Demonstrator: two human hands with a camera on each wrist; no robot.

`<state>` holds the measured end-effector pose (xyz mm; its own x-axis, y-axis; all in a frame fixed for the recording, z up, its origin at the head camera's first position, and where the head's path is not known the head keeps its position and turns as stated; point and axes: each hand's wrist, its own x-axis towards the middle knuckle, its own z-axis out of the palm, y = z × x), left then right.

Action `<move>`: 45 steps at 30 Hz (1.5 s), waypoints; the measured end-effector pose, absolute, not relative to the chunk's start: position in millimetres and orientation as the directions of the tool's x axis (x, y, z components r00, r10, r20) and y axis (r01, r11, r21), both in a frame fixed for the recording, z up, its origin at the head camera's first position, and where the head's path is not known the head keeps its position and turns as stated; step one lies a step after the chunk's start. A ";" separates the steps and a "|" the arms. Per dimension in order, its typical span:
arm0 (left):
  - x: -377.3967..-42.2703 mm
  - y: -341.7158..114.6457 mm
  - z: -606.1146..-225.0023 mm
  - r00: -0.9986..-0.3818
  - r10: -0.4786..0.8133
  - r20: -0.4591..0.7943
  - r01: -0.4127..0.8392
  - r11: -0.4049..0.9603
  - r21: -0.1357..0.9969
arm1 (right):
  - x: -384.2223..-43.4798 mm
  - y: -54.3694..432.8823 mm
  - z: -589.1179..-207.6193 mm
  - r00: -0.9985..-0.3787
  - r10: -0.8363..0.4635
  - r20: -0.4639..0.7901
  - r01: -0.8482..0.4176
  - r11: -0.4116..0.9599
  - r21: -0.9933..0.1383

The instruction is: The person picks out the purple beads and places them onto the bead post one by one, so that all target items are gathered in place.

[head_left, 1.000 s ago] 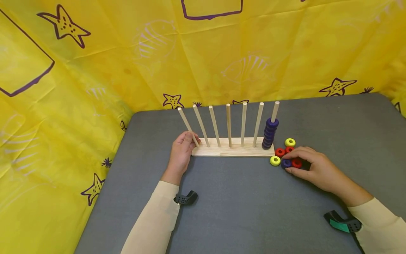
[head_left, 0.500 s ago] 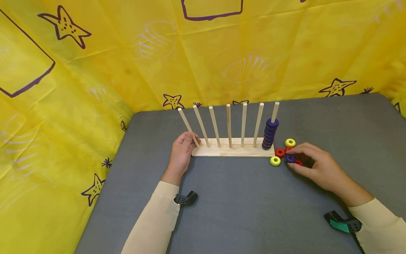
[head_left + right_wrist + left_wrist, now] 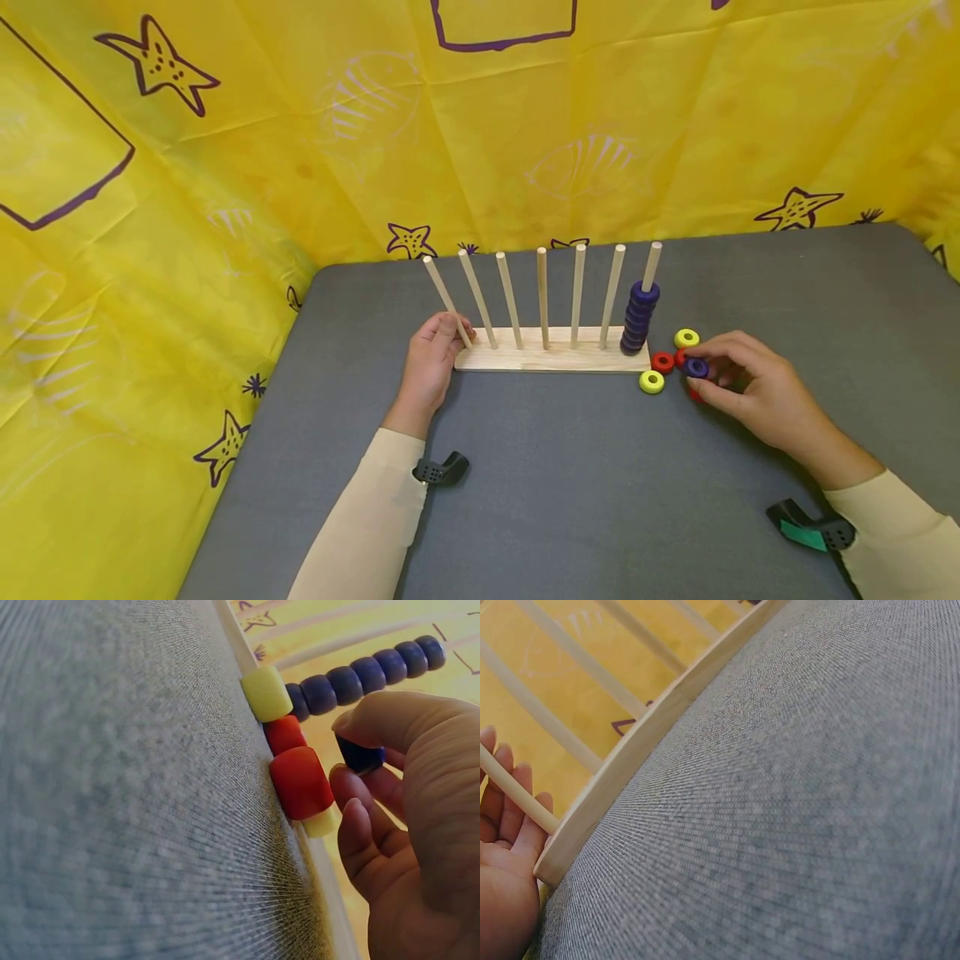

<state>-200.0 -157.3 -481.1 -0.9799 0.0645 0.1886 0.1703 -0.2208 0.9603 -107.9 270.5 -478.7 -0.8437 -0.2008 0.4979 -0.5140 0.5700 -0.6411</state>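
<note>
A wooden peg stand [image 3: 552, 359] with a row of upright dowels stands on the grey table. My left hand [image 3: 431, 354] holds its left end, thumb beside the end dowel and fingers behind it, as the left wrist view also shows the dowel [image 3: 516, 787] crossing in front of the fingers. Dark blue rings [image 3: 638, 318] are stacked on the rightmost dowel. My right hand [image 3: 757, 387] pinches a single blue ring [image 3: 696, 367] between thumb and fingers. In the right wrist view this blue ring [image 3: 360, 754] is raised off the table beside the loose beads.
Red rings [image 3: 663, 362] and yellow rings [image 3: 652, 382] lie loose by the stand's right end, some partly hidden by the right hand. The yellow printed cloth [image 3: 480, 142] hangs behind the table. Dark straps [image 3: 441, 469] sit on both wrists.
My right hand has lifted the blue ring from among the loose rings and moved it slightly right and away from me. The left hand and the stand have stayed put.
</note>
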 end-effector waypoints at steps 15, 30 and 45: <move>-200.1 -157.6 -481.7 -0.982 0.054 0.179 0.166 -0.181 0.969 | -107.2 269.5 -473.8 -0.833 -0.199 0.517 -0.532 0.546 -0.647; -199.2 -158.2 -481.6 -0.984 0.058 0.171 0.159 -0.167 0.973 | -106.2 266.2 -466.1 -0.807 -0.185 0.561 -0.552 0.574 -0.605; -198.7 -156.9 -479.8 -0.981 0.059 0.183 0.170 -0.178 0.969 | -111.1 264.4 -451.4 -0.768 -0.178 0.615 -0.597 0.544 -0.589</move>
